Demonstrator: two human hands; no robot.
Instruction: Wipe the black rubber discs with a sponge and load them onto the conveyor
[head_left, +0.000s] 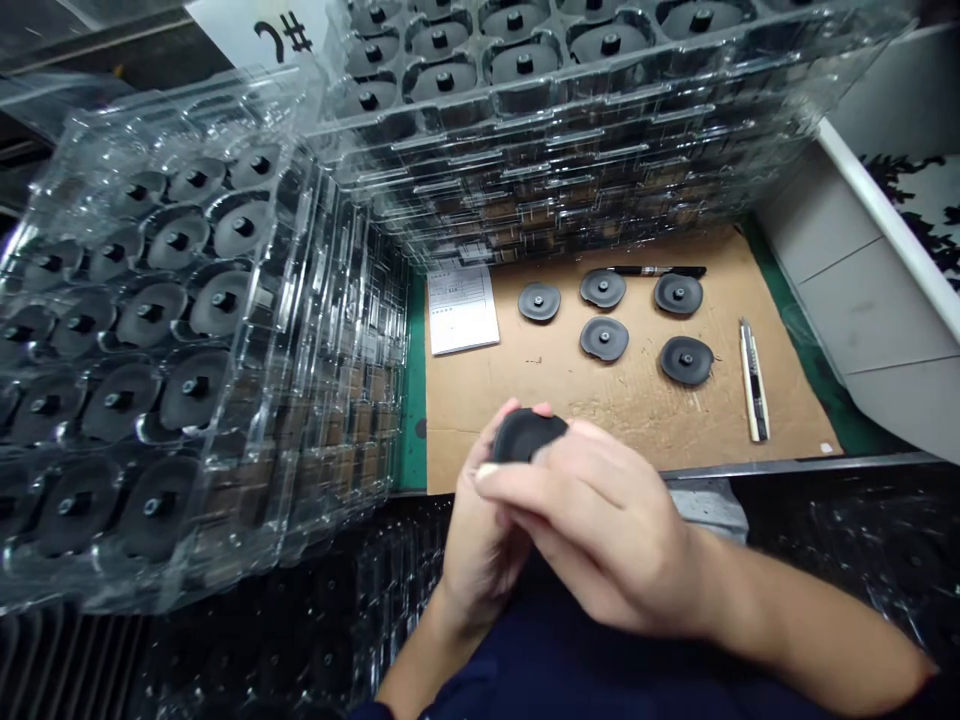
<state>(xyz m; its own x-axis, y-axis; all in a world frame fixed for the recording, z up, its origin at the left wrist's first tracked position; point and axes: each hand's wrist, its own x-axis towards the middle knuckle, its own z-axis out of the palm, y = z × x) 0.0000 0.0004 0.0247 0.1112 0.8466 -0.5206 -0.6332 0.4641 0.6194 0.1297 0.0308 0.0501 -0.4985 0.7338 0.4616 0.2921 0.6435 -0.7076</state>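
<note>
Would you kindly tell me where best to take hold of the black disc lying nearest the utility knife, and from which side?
Pinch the central stub of the black disc from directly above: it stands proud of the disc's face, whereas the thin rim lies flat on the cardboard, which probably makes it harder to get under.

Left hand (480, 540): low, upright on its edge, blurred, fingers curled upward, tips (517, 407) showing at top.
Right hand (607, 520): crossing over left, back up, fingers extended leftward, gently bent.
Contact: hands touching, closed together around a held item.
Left forearm (416, 665): bare, rising from bottom edge toward centre.
Right forearm (810, 620): bare, entering from lower right, nearly level.
</note>
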